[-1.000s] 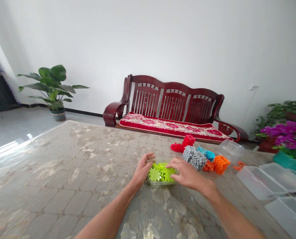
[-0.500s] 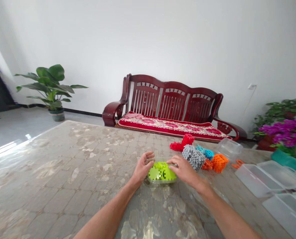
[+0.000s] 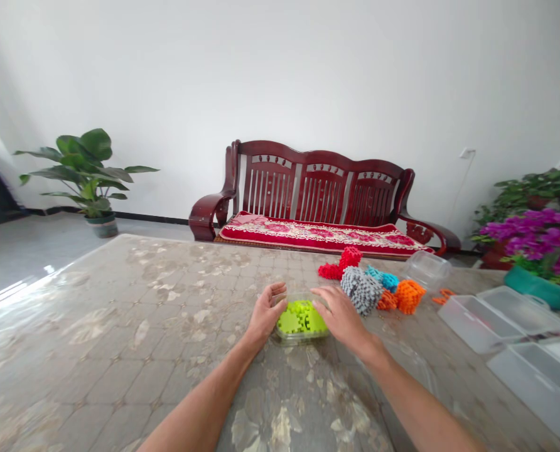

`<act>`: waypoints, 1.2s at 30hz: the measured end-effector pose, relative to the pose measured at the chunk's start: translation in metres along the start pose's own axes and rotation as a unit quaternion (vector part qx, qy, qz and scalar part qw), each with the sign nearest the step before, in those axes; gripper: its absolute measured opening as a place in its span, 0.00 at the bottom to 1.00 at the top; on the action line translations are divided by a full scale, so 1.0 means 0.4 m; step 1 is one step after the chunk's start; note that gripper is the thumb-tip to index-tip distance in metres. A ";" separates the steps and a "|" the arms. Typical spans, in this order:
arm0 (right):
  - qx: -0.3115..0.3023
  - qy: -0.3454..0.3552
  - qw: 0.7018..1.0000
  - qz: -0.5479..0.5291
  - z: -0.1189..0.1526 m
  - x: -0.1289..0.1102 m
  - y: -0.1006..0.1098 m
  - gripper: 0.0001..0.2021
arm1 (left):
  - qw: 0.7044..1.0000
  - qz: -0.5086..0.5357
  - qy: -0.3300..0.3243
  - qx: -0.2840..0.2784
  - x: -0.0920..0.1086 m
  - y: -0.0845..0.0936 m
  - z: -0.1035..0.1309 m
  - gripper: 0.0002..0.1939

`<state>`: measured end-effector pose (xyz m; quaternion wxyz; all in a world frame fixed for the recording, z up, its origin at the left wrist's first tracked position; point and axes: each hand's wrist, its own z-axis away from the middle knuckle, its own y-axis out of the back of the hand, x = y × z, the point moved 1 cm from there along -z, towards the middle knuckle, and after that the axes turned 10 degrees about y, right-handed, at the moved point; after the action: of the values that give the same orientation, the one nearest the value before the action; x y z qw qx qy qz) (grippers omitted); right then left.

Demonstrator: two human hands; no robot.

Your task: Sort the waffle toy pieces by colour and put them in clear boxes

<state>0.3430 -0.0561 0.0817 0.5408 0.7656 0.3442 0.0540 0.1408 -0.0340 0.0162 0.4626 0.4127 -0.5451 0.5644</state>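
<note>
A clear plastic container point(image 3: 299, 341) sits on the table, full of lime-green interlocking building pieces point(image 3: 293, 319). My left hand point(image 3: 264, 316) is curled around the container's left side, thumb by the rim near the pieces. On the opposite side, my right hand point(image 3: 340, 315) grips the right edge, with its thumb at the rim and its fingers reaching toward the far corner. Part of both side walls is hidden by my hands.
Right of the container lie clumps of joined pieces: red point(image 3: 350, 258), grey point(image 3: 362, 292), blue point(image 3: 383, 278) and orange point(image 3: 409, 295). Farther right are another clear container point(image 3: 427, 270), translucent bins point(image 3: 473, 323) and purple flowers point(image 3: 543, 235). A transparent lid-like sheet point(image 3: 416, 361) lies beneath my right forearm.
My right fingers have shifted from over the green pieces outward to the container's right rim. My left hand stays at the left side. The view has turned slightly.
</note>
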 end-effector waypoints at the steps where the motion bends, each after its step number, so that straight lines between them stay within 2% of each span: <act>1: 0.019 -0.008 1.000 0.009 -0.001 0.004 -0.003 0.17 | 1.000 -0.002 0.002 0.003 0.001 -0.001 0.000 0.27; 4: 0.059 -0.036 0.998 0.003 -0.003 0.029 -0.019 0.21 | 1.000 -0.011 0.013 0.009 0.004 -0.005 0.000 0.28; 7: 0.060 -0.102 0.991 -0.059 -0.005 0.060 -0.049 0.28 | 0.999 -0.035 0.028 0.017 0.005 -0.012 0.003 0.30; 11: 0.033 -0.216 0.958 -0.187 -0.005 0.086 -0.103 0.35 | 0.996 -0.060 0.056 0.031 -0.001 -0.018 0.004 0.33; 14: 0.053 -0.254 0.933 -0.249 -0.003 0.090 -0.133 0.36 | 0.996 -0.057 0.066 0.033 -0.007 -0.019 0.003 0.33; 19: 0.097 -0.279 0.901 -0.317 -0.003 0.089 -0.157 0.41 | 0.995 -0.073 0.060 0.033 -0.014 -0.021 -0.001 0.32; 29: 0.115 -0.274 0.906 -0.302 -0.002 0.096 -0.174 0.41 | 0.994 -0.097 0.042 0.041 -0.012 -0.030 0.007 0.31; 36: 0.104 -0.280 0.887 -0.351 -0.005 0.080 -0.148 0.39 | 0.996 -0.072 0.053 0.016 -0.018 -0.022 0.003 0.31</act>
<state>0.3386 -0.0253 0.0220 0.5159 0.6297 0.4285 -0.3921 0.1511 -0.0359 0.0113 0.5237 0.4282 -0.4793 0.5592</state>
